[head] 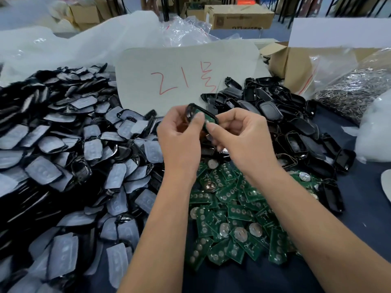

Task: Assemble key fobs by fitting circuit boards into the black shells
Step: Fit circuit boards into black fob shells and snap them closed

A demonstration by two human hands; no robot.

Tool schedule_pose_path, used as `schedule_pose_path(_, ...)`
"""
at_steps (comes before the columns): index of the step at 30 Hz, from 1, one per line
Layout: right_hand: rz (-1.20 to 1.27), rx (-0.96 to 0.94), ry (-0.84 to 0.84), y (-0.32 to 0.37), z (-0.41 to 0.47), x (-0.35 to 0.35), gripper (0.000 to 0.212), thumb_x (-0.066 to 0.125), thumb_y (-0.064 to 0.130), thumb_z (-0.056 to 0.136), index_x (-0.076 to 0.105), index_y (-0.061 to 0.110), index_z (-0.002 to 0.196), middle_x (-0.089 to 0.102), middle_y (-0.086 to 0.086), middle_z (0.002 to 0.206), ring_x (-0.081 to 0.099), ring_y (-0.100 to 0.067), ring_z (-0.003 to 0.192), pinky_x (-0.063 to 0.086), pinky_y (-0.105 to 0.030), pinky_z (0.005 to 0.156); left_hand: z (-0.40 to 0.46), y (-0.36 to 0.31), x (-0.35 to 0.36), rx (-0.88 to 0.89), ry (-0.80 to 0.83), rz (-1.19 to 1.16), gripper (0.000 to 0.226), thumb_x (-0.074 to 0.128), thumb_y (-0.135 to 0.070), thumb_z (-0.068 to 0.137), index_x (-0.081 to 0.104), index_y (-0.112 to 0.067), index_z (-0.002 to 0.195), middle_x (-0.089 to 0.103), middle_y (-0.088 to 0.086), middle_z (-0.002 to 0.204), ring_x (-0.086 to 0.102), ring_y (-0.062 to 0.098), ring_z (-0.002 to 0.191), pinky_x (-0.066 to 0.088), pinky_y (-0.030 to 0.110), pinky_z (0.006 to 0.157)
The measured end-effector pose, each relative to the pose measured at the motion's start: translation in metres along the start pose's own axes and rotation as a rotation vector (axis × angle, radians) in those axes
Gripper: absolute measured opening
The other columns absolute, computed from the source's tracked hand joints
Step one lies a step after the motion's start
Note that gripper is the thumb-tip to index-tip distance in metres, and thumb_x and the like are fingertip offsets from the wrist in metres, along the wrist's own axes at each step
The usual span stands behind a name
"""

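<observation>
Seating one green board in a black shell, with heaps left to do.

To my left spreads the big heap of black shells with grey button pads [69, 157]; at right lies a smaller heap of empty glossy black plastic shells [281, 115], and below my wrists the pile of loose green circuit boards [232, 214], so I judge most of the work remains. My left hand [179, 134] and right hand [243, 134], fingers curled, pinch one oval black shell [191, 107] above the piles, a green circuit board [208, 120] inside. Its long axis runs upper left to lower right, open face towards me.
</observation>
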State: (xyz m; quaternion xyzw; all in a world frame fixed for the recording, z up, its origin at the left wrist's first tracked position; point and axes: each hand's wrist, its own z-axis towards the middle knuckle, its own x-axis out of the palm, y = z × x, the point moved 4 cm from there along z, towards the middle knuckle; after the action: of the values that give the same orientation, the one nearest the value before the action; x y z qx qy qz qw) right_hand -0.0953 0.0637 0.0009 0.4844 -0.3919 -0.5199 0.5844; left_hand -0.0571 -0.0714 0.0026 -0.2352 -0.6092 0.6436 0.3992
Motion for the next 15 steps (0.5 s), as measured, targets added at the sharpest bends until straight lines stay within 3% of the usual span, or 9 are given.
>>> schedule_pose_path(2, -0.091, -0.046, 0.040, 0.006, 0.007, 0.018, 0.017, 0.082, 0.026, 0.088, 0.071, 0.014, 0.093, 0.074, -0.003, 0.079, 0.071, -0.018, 0.064, 0.056, -0.031, 0.058, 0.008, -0.013, -0.021, 0.137, -0.153, 0.101, 0.012, 0.068, -0.008, 0.094, 0.066, -0.019, 0.088, 0.066, -0.006, 0.080, 0.060, 0.009, 0.072, 0.055, 0.036, 0.070)
schedule_pose_path(5, -0.478, -0.302, 0.158, 0.024, 0.017, 0.055, 0.010, 0.078, 0.026, 0.091, 0.074, 0.017, 0.093, 0.071, 0.009, 0.082, 0.064, -0.004, 0.077, 0.051, -0.018, 0.075, 0.020, -0.034, -0.056, 0.312, -0.404, 0.208, 0.004, 0.065, -0.010, 0.094, 0.065, -0.015, 0.094, 0.060, -0.012, 0.078, 0.052, -0.001, 0.065, 0.045, 0.021, 0.065)
schedule_pose_path(9, -0.967, -0.641, 0.487, 0.036, 0.024, 0.117, 0.027, 0.063, 0.018, 0.102, 0.069, 0.022, 0.127, 0.068, 0.006, 0.120, 0.050, -0.019, 0.116, 0.041, -0.029, 0.099, 0.027, -0.047, -0.096, 0.386, -0.723, 0.266, 0.013, 0.062, -0.011, 0.093, 0.067, -0.003, 0.102, 0.057, -0.017, 0.081, 0.055, -0.008, 0.068, 0.041, 0.011, 0.069)
schedule_pose_path(12, -1.126, -0.767, 0.613, 0.041, 0.029, 0.147, 0.047, 0.055, 0.002, 0.101, 0.061, 0.027, 0.141, 0.064, 0.008, 0.135, 0.044, -0.020, 0.130, 0.046, -0.034, 0.102, 0.026, -0.045, -0.112, 0.341, -0.820, 0.250, 0.010, 0.061, -0.009, 0.093, 0.066, -0.004, 0.100, 0.055, -0.015, 0.081, 0.053, -0.008, 0.067, 0.041, 0.011, 0.067)
schedule_pose_path(15, -1.196, -0.731, 0.676, 0.042, 0.036, 0.158, 0.060, 0.052, -0.003, 0.095, 0.059, 0.029, 0.145, 0.065, -0.002, 0.135, 0.046, -0.022, 0.134, 0.048, -0.040, 0.100, 0.025, -0.046, -0.115, 0.332, -0.833, 0.219, 0.003, 0.061, -0.007, 0.093, 0.063, -0.007, 0.095, 0.055, -0.013, 0.080, 0.053, -0.006, 0.065, 0.041, 0.012, 0.065)
